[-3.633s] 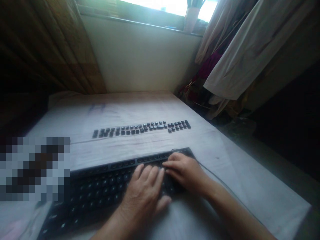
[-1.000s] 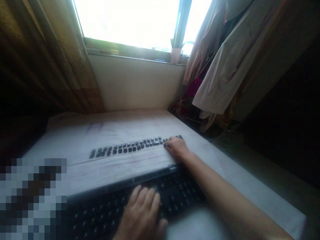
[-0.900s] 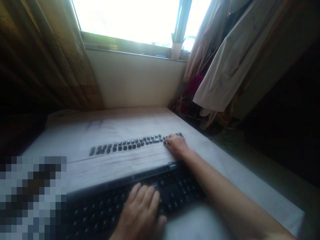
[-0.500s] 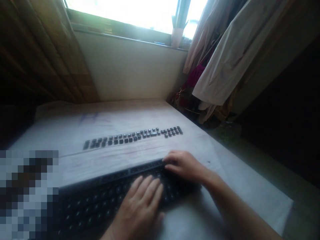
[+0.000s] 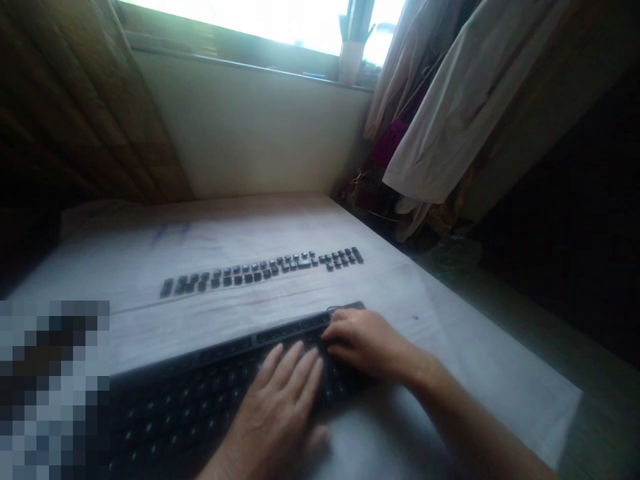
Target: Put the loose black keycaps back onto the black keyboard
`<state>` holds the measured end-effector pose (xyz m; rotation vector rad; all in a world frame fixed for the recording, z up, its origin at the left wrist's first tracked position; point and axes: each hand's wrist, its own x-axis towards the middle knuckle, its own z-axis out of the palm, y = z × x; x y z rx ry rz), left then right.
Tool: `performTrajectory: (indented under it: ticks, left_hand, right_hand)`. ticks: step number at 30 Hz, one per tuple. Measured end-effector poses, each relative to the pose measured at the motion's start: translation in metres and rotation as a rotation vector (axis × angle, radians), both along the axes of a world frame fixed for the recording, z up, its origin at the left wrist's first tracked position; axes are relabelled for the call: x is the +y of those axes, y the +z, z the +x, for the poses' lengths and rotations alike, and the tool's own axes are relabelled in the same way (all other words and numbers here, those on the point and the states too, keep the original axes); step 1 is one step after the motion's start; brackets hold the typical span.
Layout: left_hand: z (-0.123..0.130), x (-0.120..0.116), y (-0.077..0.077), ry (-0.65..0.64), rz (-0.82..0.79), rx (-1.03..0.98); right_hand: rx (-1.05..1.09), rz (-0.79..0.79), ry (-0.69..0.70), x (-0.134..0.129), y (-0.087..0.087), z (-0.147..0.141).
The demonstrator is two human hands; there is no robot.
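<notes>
A black keyboard (image 5: 200, 393) lies slanted across the near part of the white-covered table, many of its key places showing small pale posts. My left hand (image 5: 280, 407) rests flat on its middle, fingers spread and pointing away. My right hand (image 5: 363, 337) is over the right end, fingers curled and pinched close to the surface; whatever is between them is hidden. Beyond the keyboard, several loose black keycaps (image 5: 240, 275) lie in two rough rows, with a further group (image 5: 345, 259) at the right end.
The table (image 5: 280, 227) meets a pale wall under a window. A white pot (image 5: 351, 61) stands on the sill. Clothes (image 5: 440, 127) hang at the right, past the table edge. A brown curtain (image 5: 90, 100) hangs at the left. The lower left corner is pixelated.
My right hand has shifted slightly left and down along the keyboard, uncovering its upper right corner. My left hand stays on the keys. The view has tilted a little.
</notes>
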<state>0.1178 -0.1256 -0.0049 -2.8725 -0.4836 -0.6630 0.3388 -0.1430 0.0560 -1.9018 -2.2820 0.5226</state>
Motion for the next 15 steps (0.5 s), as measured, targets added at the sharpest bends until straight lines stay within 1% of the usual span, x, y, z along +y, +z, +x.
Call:
performTrajectory:
  ticks: [7,11,15]
  left_hand:
    - [0.012,0.003,-0.003,0.029,-0.039,0.004]
    - [0.017,0.002,-0.001,0.064,-0.073,-0.009]
    - [0.017,0.001,-0.002,0.073,-0.071,0.001]
  right_hand:
    - [-0.090,0.013,0.026,0.000,0.002,-0.004]
    - [-0.067,0.027,0.043,-0.001,-0.002,-0.002]
    - [-0.023,0.042,0.035,-0.004,-0.007,0.000]
